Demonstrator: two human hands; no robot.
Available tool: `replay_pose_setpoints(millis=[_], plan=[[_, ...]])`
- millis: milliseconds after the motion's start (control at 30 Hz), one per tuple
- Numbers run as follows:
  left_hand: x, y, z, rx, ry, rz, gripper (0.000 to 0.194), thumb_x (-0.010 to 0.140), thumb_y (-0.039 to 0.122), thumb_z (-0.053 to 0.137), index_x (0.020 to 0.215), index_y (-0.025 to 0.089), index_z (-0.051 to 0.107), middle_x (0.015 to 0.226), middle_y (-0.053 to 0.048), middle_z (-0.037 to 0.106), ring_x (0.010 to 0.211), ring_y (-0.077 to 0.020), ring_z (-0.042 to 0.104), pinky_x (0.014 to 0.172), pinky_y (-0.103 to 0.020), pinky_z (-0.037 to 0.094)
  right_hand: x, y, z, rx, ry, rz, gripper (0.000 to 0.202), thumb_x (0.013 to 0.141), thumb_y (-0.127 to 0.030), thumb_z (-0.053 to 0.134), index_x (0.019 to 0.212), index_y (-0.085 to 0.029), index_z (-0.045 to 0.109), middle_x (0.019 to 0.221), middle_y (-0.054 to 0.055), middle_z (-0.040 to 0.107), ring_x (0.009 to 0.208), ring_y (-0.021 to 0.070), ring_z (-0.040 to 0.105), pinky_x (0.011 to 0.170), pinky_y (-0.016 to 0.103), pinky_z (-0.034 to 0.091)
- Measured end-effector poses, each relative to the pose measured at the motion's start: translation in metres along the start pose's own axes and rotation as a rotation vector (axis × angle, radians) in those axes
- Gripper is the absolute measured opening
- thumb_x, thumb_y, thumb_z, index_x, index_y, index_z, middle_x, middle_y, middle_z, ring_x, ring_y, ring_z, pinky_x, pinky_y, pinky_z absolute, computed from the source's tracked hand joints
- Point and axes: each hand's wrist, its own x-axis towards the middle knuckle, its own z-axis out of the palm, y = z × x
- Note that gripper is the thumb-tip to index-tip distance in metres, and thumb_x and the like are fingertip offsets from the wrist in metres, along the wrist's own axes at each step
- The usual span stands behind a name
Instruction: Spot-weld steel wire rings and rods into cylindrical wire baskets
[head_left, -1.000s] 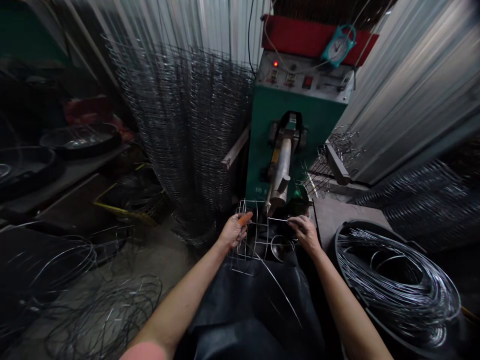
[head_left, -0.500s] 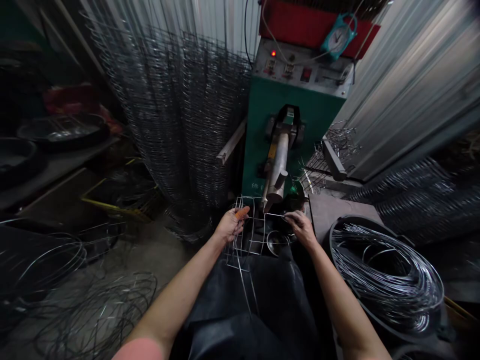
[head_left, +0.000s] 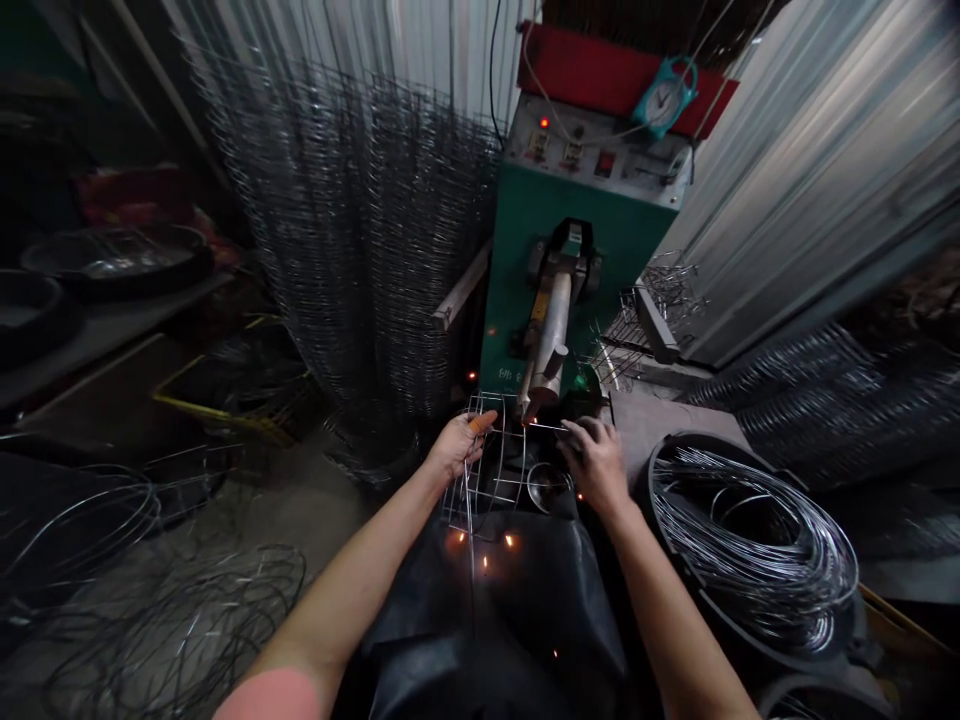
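Observation:
My left hand [head_left: 457, 445], an orange cover on one finger, is closed on a wire rack [head_left: 500, 490] over my dark apron [head_left: 517, 600]. With its fingers bent, my right hand [head_left: 596, 460] is at the right end of a thin wire rod [head_left: 550, 427]. The rod's left end meets the rack under the metal electrode arm [head_left: 550, 350] of a green machine [head_left: 517, 270]. Small orange sparks fly around the contact point and over the apron.
Tall stacks of wire racks [head_left: 405, 250] stand left of the machine. At the right a round black tub [head_left: 675, 560] holds coiled wire [head_left: 795, 590]. A yellow-rimmed crate [head_left: 217, 408] and loose wires [head_left: 180, 630] lie at the left. A teal clock [head_left: 665, 97] hangs on the machine.
Sparks have appeared near the electrode tip and above the apron. My right hand has shifted slightly left, and its fingers look more spread. The whole view has moved a little.

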Motion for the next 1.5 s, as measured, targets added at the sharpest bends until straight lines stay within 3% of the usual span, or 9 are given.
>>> replay_pose_setpoints(millis=[167, 233, 300, 467, 867, 1067, 1233, 1367, 1500], plan=[[-0.001, 0.001, 0.003, 0.006, 0.034, 0.000, 0.042, 0.055, 0.042, 0.075, 0.067, 0.018, 0.043, 0.047, 0.010, 0.041, 0.027, 0.0013, 0.021, 0.030, -0.017, 0.009, -0.039, -0.111, 0.018, 0.120, -0.531, 0.005, 0.039, 0.081, -0.036, 0.056, 0.114, -0.015, 0.053, 0.087, 0.011, 0.067, 0.076, 0.0239, 0.064, 0.066, 0.032, 0.047], [-0.002, 0.001, 0.004, 0.013, 0.045, 0.002, 0.042, 0.055, 0.041, 0.075, 0.067, 0.018, 0.043, 0.047, 0.010, 0.042, 0.027, 0.0011, 0.021, 0.030, -0.017, 0.009, -0.043, -0.133, 0.034, 0.065, -0.620, 0.043, 0.044, 0.082, -0.027, 0.054, 0.121, -0.009, 0.046, 0.085, 0.014, 0.068, 0.073, 0.0255, 0.065, 0.064, 0.032, 0.047], [-0.002, 0.001, 0.004, 0.022, 0.048, 0.002, 0.042, 0.056, 0.041, 0.075, 0.068, 0.018, 0.043, 0.046, 0.011, 0.041, 0.027, 0.0008, 0.021, 0.030, -0.017, 0.009, -0.042, -0.138, 0.045, 0.070, -0.594, 0.109, 0.046, 0.083, -0.017, 0.049, 0.127, -0.007, 0.039, 0.088, 0.015, 0.068, 0.076, 0.0250, 0.066, 0.067, 0.032, 0.047], [-0.003, 0.001, 0.004, 0.033, 0.037, -0.006, 0.042, 0.056, 0.042, 0.075, 0.068, 0.018, 0.043, 0.045, 0.011, 0.039, 0.027, 0.0008, 0.022, 0.032, -0.017, 0.010, -0.033, -0.119, 0.037, 0.152, -0.498, 0.195, 0.035, 0.084, -0.011, 0.043, 0.118, -0.013, 0.051, 0.094, 0.012, 0.069, 0.086, 0.0222, 0.065, 0.072, 0.027, 0.046], [0.001, 0.003, 0.001, -0.001, -0.058, -0.065, 0.042, 0.055, 0.045, 0.076, 0.061, 0.014, 0.048, 0.045, 0.008, 0.037, 0.032, -0.0011, 0.028, 0.033, -0.017, 0.018, -0.038, -0.101, 0.016, -0.091, -0.397, 0.151, 0.031, 0.084, -0.013, 0.041, 0.108, -0.020, 0.058, 0.089, 0.008, 0.068, 0.075, 0.0199, 0.064, 0.063, 0.026, 0.042], [-0.007, 0.008, -0.004, 0.010, -0.038, -0.063, 0.045, 0.055, 0.048, 0.075, 0.059, 0.014, 0.046, 0.048, 0.008, 0.037, 0.034, 0.0001, 0.026, 0.034, -0.015, 0.018, -0.039, -0.038, -0.004, 0.016, -0.125, 0.030, 0.018, 0.086, -0.031, 0.049, 0.088, -0.024, 0.065, 0.089, 0.006, 0.063, 0.082, 0.0200, 0.058, 0.074, 0.030, 0.042], [-0.011, 0.006, -0.002, 0.013, -0.020, -0.007, 0.045, 0.055, 0.049, 0.074, 0.062, 0.015, 0.046, 0.051, 0.007, 0.040, 0.034, 0.0001, 0.026, 0.033, -0.015, 0.017, -0.023, 0.013, 0.006, 0.136, 0.101, 0.007, 0.021, 0.083, -0.039, 0.054, 0.080, -0.023, 0.066, 0.098, 0.008, 0.058, 0.097, 0.0236, 0.049, 0.084, 0.038, 0.041], [-0.008, 0.008, -0.001, 0.021, 0.012, 0.039, 0.044, 0.057, 0.049, 0.072, 0.064, 0.015, 0.046, 0.053, 0.007, 0.043, 0.032, 0.0009, 0.023, 0.032, -0.016, 0.014, -0.010, 0.028, 0.019, 0.144, 0.137, -0.046, 0.021, 0.083, -0.040, 0.053, 0.079, -0.023, 0.066, 0.106, 0.007, 0.057, 0.101, 0.0249, 0.045, 0.088, 0.042, 0.039], [-0.004, 0.009, 0.000, 0.040, 0.035, 0.064, 0.042, 0.058, 0.049, 0.071, 0.066, 0.016, 0.046, 0.058, 0.006, 0.047, 0.033, -0.0002, 0.030, 0.032, -0.017, 0.027, 0.003, 0.030, 0.018, 0.152, 0.145, -0.070, 0.019, 0.084, -0.038, 0.053, 0.079, -0.023, 0.064, 0.104, 0.006, 0.061, 0.098, 0.0243, 0.047, 0.087, 0.043, 0.039]])
